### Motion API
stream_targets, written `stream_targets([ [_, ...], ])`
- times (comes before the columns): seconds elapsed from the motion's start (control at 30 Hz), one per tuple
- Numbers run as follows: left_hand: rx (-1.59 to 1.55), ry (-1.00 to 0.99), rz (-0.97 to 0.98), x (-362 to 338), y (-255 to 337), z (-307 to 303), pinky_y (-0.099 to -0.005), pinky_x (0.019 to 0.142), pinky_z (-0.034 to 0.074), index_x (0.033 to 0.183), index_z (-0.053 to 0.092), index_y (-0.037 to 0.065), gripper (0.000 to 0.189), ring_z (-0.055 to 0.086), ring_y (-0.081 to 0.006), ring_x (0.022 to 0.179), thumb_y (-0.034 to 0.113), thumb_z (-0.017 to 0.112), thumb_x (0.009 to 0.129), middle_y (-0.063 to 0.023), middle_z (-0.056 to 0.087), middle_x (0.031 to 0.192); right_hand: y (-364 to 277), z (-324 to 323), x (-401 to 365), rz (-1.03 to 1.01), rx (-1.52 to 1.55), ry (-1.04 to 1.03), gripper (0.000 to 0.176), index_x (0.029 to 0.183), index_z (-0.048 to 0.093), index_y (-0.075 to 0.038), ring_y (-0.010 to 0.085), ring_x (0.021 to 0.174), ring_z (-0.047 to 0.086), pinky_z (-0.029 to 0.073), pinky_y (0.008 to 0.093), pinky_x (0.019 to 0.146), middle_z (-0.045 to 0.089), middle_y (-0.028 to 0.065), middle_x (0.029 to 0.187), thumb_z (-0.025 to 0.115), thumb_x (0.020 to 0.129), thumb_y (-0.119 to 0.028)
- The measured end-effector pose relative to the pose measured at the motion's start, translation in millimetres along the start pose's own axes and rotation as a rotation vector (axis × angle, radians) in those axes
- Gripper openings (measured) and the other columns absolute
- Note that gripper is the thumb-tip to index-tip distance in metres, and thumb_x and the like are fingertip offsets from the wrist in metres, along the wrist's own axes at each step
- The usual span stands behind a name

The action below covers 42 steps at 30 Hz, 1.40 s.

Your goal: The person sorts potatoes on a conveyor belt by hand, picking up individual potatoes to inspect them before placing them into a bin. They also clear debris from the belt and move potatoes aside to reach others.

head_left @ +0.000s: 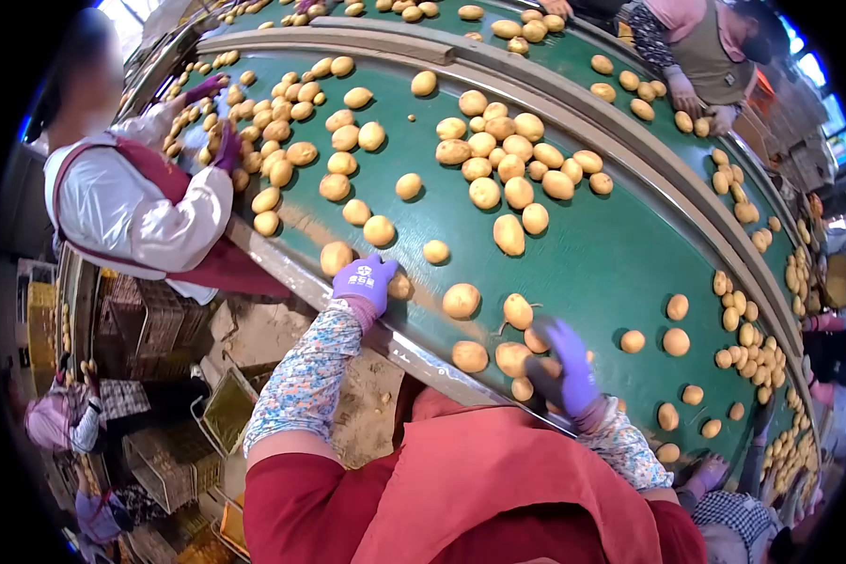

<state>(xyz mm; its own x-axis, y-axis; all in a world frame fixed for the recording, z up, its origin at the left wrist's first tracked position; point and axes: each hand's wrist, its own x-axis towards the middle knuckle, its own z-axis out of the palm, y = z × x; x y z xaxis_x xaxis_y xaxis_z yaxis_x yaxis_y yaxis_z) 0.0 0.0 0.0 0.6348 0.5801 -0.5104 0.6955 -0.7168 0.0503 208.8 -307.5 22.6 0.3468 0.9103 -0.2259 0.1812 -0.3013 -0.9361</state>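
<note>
My left hand (365,284), in a purple glove, is over the near edge of the green conveyor belt (592,254). One potato (336,258) lies just left of it and another potato (400,287) is against its right side. The back of the glove faces me, hiding the fingers' grip. My right hand (573,367), in a purple glove with dark fingertips, is smeared by motion. It is just right of a small group of potatoes (512,359), and whether it holds one does not show. A potato (517,311) with a thin sprout or root lies beyond that group.
Loose potatoes (512,167) cover parts of the belt. A metal rail (423,362) runs along its near edge. A co-worker (141,197) reaches over the belt on the left; another person (705,56) works across it. Crates (174,451) stand at lower left.
</note>
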Motion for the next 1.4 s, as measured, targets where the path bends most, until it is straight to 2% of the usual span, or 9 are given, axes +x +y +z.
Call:
stream_targets([
  [0.07,-0.18,0.089,0.15,11.9,-19.8,7.0,-0.0428,0.089,0.053,0.135,0.054,0.013,0.046,0.067,-0.0324,0.103,0.016,0.061,0.09,-0.0189,0.065,0.123,-35.4,-4.3,-5.7,0.539,0.689,0.193,0.041,0.134,0.05,-0.01,0.0204,0.104,0.059,0.049,0.0337,0.087,0.058,0.0051,0.115,0.062,0.097,-0.023],
  [0.37,-0.857,-0.025,0.556,-8.4,88.4,-54.4,-0.0417,0.096,0.05,0.144,0.046,0.004,0.063,0.064,-0.0321,0.113,0.026,0.071,0.091,-0.0217,0.063,0.123,-12.4,12.5,92.2,0.284,0.939,-0.016,0.034,0.11,0.059,-0.011,0.0133,0.081,0.058,0.048,0.0252,0.064,0.061,0.0031,0.098,0.053,0.1,-0.043],
  [0.53,-1.062,-0.024,0.564,-8.2,54.4,-17.6,-0.0371,0.092,0.052,0.142,0.049,0.002,0.058,0.064,-0.0249,0.11,0.021,0.069,0.091,-0.018,0.065,0.122,-14.3,-95.5,211.3,0.089,1.297,0.705,0.031,0.101,0.064,-0.006,0.0178,0.076,0.061,0.049,0.028,0.063,0.066,0.0075,0.088,0.058,0.099,-0.037],
  [0.77,-1.498,-0.019,0.15,30.7,-9.2,15.2,-0.032,0.082,0.054,0.131,0.057,0.003,0.039,0.065,-0.0179,0.092,0.008,0.063,0.093,-0.0082,0.067,0.111,47.3,-43.1,310.8,-0.143,-0.856,0.584,0.026,0.107,0.064,-0.009,0.0388,0.093,0.065,0.052,0.0506,0.082,0.065,0.0184,0.107,0.062,0.087,-0.025],
  [0.9,-1.67,-0.006,-0.033,55.4,-69.6,7.6,-0.0286,0.083,0.052,0.125,0.058,-0.002,0.031,0.061,-0.0153,0.095,0.003,0.06,0.095,-0.0081,0.063,0.105,23.9,-33.2,307.2,0.158,-0.634,0.31,0.033,0.113,0.062,-0.012,0.0407,0.1,0.064,0.052,0.05,0.087,0.065,0.0191,0.11,0.064,0.083,-0.026],
  [0.97,-1.13,0.472,0.09,92.1,-127.5,21.0,-0.0292,0.087,0.052,0.125,0.057,-0.002,0.03,0.061,-0.0161,0.097,0.003,0.061,0.096,-0.0072,0.062,0.102,14.9,-32.0,296.2,0.185,-0.58,0.024,0.039,0.114,0.061,-0.011,0.0409,0.103,0.064,0.052,0.0492,0.088,0.067,0.0201,0.109,0.068,0.081,-0.031],
  [1.17,-1.785,-0.372,0.273,63.0,-84.0,-67.3,-0.0368,0.098,0.051,0.158,0.025,0.011,0.078,0.057,-0.0236,0.121,-0.003,0.058,0.089,-0.0153,0.041,0.152,-20.0,51.5,260.5,0.184,0.055,0.507,0.047,0.113,0.063,-0.005,0.0261,0.088,0.066,0.053,0.0379,0.081,0.069,0.0136,0.096,0.077,0.081,-0.037],
  [1.3,-2.348,-0.908,0.556,79.2,-88.3,-29.9,-0.0384,0.099,0.047,0.161,0.019,0.017,0.085,0.054,-0.0229,0.121,-0.005,0.051,0.085,-0.0098,0.041,0.15,-27.9,82.3,273.5,-0.236,0.038,0.307,0.032,0.119,0.067,-0.008,0.0211,0.091,0.065,0.052,0.0365,0.081,0.068,0.0099,0.099,0.066,0.095,-0.03],
  [1.4,-2.322,-0.736,0.277,75.2,-112.2,-30.6,-0.0379,0.089,0.048,0.158,0.029,0.016,0.071,0.055,-0.0219,0.116,0.003,0.048,0.09,-0.0082,0.046,0.144,-69.7,38.4,319.7,-0.032,-0.322,0.374,0.024,0.101,0.07,-0.012,0.0352,0.092,0.068,0.053,0.0457,0.075,0.068,0.0179,0.101,0.063,0.09,-0.032],
])
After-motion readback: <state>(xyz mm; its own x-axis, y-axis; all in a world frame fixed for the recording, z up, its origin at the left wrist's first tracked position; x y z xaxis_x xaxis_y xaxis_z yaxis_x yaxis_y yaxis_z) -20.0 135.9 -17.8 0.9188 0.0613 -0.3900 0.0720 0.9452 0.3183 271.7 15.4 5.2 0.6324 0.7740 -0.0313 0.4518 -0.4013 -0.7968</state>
